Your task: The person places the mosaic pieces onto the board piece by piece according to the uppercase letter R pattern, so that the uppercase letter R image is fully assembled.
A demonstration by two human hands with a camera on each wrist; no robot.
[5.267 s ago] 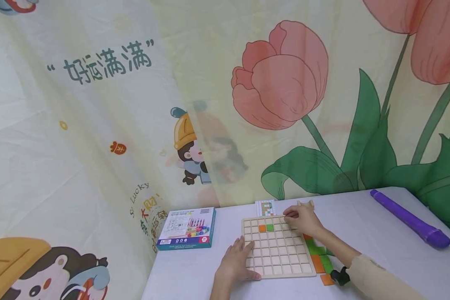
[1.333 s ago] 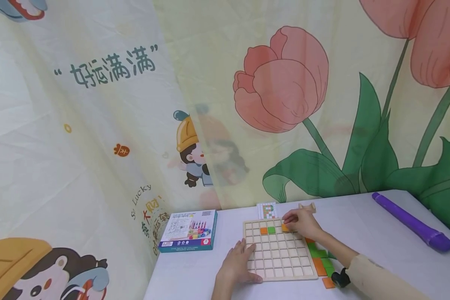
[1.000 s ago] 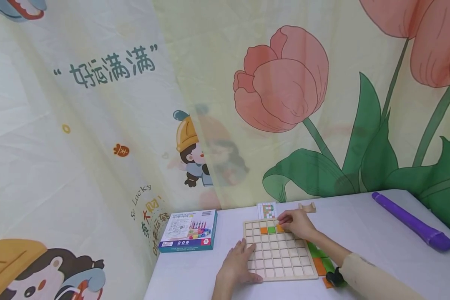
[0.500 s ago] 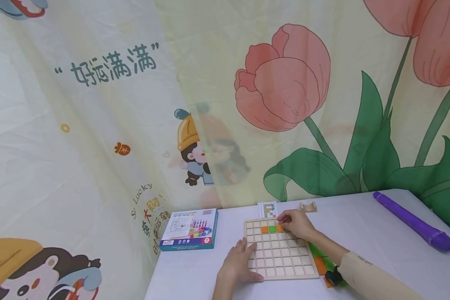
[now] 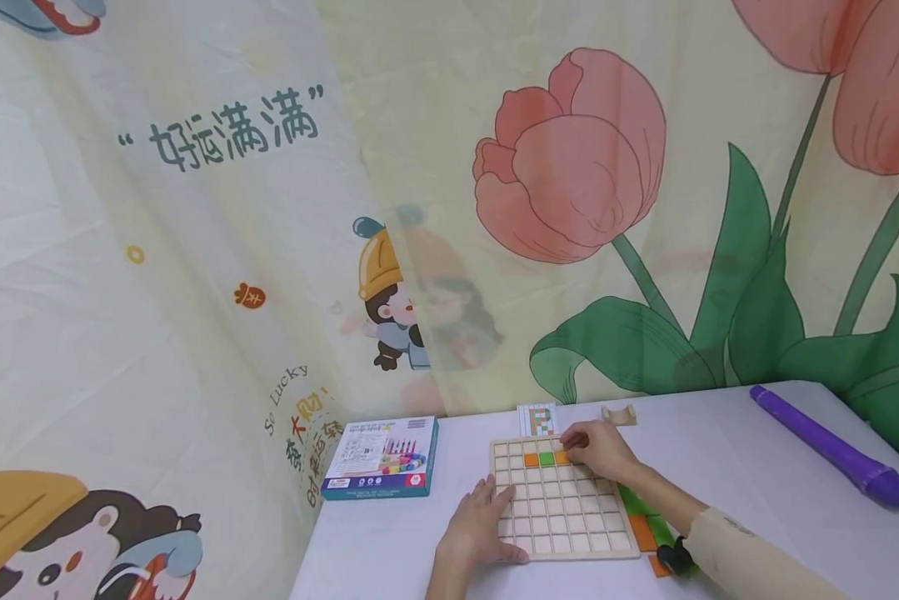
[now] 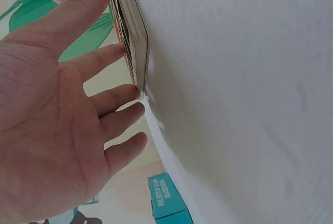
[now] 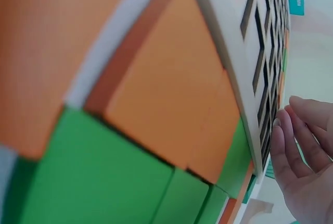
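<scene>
After a second orange tile [image 5: 562, 457] joined the first orange tile [image 5: 531, 460] and one green tile [image 5: 546, 459], one board [image 5: 560, 524] on the counter [image 5: 389, 546] shows a row grown to three. The left hand [image 5: 473, 525], loosely spread, touches its edge; the right hand [image 5: 601, 450] bunches its fingers at the row, any grip unclear. Loose tiles [image 5: 641, 533] alongside, partly hidden, cannot be counted.

Behind my right fingers [image 7: 280, 151] I wear a cream sleeve [image 5: 756, 562] with a small dark marking [image 5: 739, 527], black gadget [image 5: 672, 554] at its cuff.
</scene>
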